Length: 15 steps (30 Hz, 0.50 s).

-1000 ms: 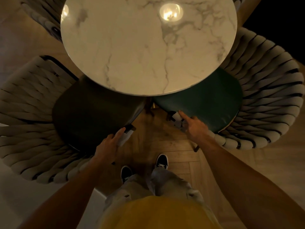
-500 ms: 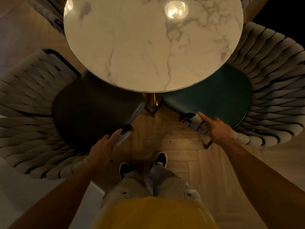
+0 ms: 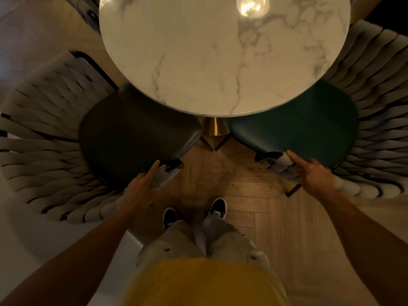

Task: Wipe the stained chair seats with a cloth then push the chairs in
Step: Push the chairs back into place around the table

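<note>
While the left hand (image 3: 141,186) is gripping the near end of the left chair's (image 3: 50,155) woven armrest, index finger lying straight along it toward the dark seat (image 3: 132,138), the right hand (image 3: 313,173) is grasping the matching armrest end of the right chair (image 3: 379,120), its index finger pointing along the edge of the green seat (image 3: 298,133). Both seats are sitting partly under the round marble table (image 3: 220,58), either side of its brass base (image 3: 215,127). No cloth is showing in either hand. Between the chairs, the person's black shoes (image 3: 217,207) are standing on the wood floor (image 3: 276,228).
</note>
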Available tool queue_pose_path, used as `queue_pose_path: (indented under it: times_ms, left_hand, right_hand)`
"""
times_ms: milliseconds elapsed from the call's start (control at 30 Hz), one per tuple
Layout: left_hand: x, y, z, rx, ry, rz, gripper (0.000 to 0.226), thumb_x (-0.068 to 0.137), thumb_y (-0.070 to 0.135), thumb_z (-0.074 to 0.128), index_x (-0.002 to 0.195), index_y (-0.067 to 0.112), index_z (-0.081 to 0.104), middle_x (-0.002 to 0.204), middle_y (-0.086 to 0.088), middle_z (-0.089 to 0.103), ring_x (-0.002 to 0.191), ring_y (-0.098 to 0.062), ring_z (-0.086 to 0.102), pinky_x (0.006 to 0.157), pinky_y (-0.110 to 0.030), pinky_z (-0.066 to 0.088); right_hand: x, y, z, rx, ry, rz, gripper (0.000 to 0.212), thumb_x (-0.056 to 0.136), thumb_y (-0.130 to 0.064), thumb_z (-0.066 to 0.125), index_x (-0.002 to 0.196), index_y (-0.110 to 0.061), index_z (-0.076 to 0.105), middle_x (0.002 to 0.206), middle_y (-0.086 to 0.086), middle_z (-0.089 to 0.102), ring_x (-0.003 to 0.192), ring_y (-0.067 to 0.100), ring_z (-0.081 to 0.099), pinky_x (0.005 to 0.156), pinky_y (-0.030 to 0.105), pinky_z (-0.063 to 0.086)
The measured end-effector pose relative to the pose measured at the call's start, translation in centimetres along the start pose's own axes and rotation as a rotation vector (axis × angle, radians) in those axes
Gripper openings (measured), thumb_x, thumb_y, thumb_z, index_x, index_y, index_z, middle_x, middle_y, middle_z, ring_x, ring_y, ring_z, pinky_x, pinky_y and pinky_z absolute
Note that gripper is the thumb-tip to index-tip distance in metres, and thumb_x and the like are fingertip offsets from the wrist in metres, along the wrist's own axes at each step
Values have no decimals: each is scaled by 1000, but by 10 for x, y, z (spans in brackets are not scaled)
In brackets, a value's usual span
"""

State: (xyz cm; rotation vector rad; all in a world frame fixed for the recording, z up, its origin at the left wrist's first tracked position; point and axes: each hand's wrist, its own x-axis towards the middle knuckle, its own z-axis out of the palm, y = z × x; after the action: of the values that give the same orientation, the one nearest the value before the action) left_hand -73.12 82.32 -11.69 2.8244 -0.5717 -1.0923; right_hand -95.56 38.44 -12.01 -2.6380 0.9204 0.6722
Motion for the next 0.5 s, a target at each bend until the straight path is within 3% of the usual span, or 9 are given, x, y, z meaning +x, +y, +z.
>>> queue_pose_path:
  times_ms: [133, 500]
  left_hand:
    - [-3, -12, 12, -4, 24, -158, 79, 91, 53, 49, 151, 30, 3, 129, -16, 50, 109, -31, 56, 90, -49, 49]
    - [-2, -13, 17, 14, 24, -171, 78, 90, 59, 49, 150, 31, 10, 131, -18, 46, 111, -35, 54, 91, -52, 49]
  right_hand:
    - [-3, -7, 4, 23, -4, -14, 70, 93, -23, 49, 144, -53, 11, 129, 12, 48, 114, 36, 51, 92, 52, 43]
    - [-11, -25, 12, 42, 28, 37, 70, 94, -21, 49, 144, -55, 12, 126, 9, 50, 114, 31, 51, 96, 47, 40]
